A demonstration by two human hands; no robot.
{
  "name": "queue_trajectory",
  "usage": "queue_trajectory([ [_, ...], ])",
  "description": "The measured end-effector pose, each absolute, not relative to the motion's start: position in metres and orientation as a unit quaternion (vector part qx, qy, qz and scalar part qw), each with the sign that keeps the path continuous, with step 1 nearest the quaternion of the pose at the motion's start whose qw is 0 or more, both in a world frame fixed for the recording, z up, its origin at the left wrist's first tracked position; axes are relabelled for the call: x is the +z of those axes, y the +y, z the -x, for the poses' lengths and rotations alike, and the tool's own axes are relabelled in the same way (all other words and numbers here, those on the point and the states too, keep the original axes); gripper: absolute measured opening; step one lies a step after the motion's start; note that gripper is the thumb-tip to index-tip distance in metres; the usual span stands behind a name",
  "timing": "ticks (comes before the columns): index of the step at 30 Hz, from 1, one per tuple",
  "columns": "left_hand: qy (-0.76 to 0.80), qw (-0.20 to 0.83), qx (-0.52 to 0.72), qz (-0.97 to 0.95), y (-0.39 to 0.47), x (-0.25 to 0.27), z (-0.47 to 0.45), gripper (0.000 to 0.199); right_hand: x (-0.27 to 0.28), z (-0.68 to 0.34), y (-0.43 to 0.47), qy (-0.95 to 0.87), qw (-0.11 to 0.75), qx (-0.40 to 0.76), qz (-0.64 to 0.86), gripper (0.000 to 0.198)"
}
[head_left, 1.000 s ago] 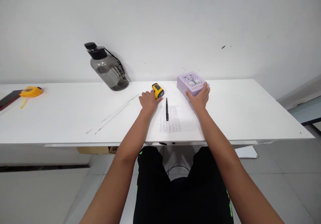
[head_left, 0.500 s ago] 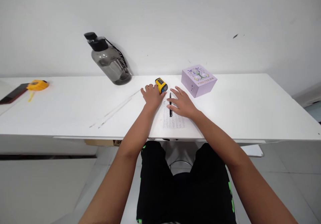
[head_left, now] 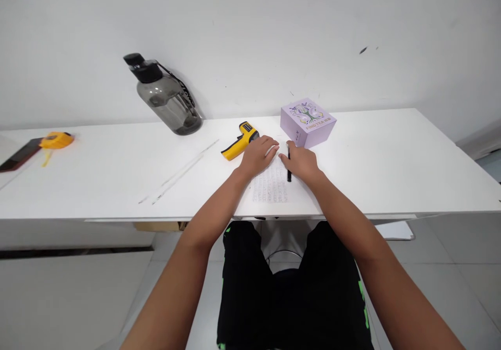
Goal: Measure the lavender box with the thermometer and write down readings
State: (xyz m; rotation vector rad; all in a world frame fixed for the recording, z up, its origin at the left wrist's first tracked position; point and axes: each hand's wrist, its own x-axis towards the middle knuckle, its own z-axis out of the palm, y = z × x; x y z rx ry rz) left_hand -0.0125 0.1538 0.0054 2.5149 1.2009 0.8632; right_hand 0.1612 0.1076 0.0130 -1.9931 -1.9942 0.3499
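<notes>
My right hand [head_left: 303,161] is closed around a black pen [head_left: 289,172], whose lower end shows below the fingers. Over the top of a sheet of paper with handwritten lines [head_left: 270,185] lies my left hand [head_left: 258,155], fingers stretched towards the right hand and thumb a little apart. I see nothing held in it. Just left of that hand a yellow and black infrared thermometer gun [head_left: 239,142] lies on its side, its front end partly hidden by the hand.
A lilac tea box [head_left: 309,123] stands behind my right hand. A grey water bottle [head_left: 170,99] is at the wall. Far left on the white table [head_left: 391,172] are a yellow tape measure [head_left: 57,140] and a dark flat object [head_left: 21,155].
My left hand has left the thermometer gun and moved right onto the paper; the gun's handle now shows. The right hand has taken hold of the pen and shifted it right.
</notes>
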Motion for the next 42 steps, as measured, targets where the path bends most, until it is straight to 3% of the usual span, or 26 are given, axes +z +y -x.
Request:
queue_trajectory([
  [4,0.432,0.108,0.222,-0.867,0.157,-0.004,0.011,0.041,0.014,-0.169,0.109,-0.679,0.211,0.145,0.688,0.047],
  [7,0.439,0.104,0.192,-0.872,0.160,-0.006,0.013,0.042,0.013,-0.177,0.111,-0.671,0.328,0.181,0.640,0.036],
  [10,0.433,0.105,0.199,-0.873,0.162,-0.010,0.015,0.044,0.015,-0.178,0.110,-0.667,0.459,0.255,0.528,0.038],
  [12,0.429,0.129,0.217,-0.867,0.163,-0.013,0.014,0.048,0.018,-0.175,0.106,-0.663,0.512,0.282,0.468,0.041],
  [14,0.429,0.161,0.226,-0.859,0.165,-0.016,0.012,0.052,0.022,-0.171,0.100,-0.653,0.534,0.253,0.473,0.031],
  [16,0.434,0.182,0.210,-0.857,0.165,-0.017,0.011,0.057,0.024,-0.169,0.094,-0.649,0.524,0.195,0.516,0.032],
  [20,0.454,0.191,0.157,-0.856,0.162,-0.010,0.008,0.065,0.018,-0.178,0.091,-0.738,0.417,0.175,0.502,0.050],
  [22,0.462,0.189,0.145,-0.854,0.159,-0.007,0.008,0.066,0.009,-0.186,0.097,-0.745,0.397,0.226,0.486,0.051],
  [25,0.458,0.183,0.130,-0.860,0.159,-0.006,0.008,0.067,-0.003,-0.191,0.111,-0.658,0.470,0.350,0.473,0.061],
  [27,0.451,0.180,0.127,-0.865,0.161,-0.008,0.009,0.068,-0.005,-0.192,0.117,-0.592,0.504,0.425,0.464,0.053],
  [30,0.452,0.158,0.117,-0.870,0.164,-0.011,0.009,0.071,0.002,-0.193,0.121,-0.585,0.481,0.483,0.440,0.043],
  [33,0.454,0.131,0.087,-0.877,0.166,-0.013,0.010,0.075,0.010,-0.196,0.120,-0.574,0.522,0.463,0.428,0.034],
  [37,0.455,0.111,0.083,-0.880,0.165,-0.011,0.010,0.074,0.003,-0.196,0.118,-0.588,0.496,0.421,0.481,0.021],
  [42,0.459,0.109,0.066,-0.879,0.164,-0.008,0.009,0.075,-0.004,-0.191,0.114,-0.645,0.437,0.347,0.523,0.033],
])
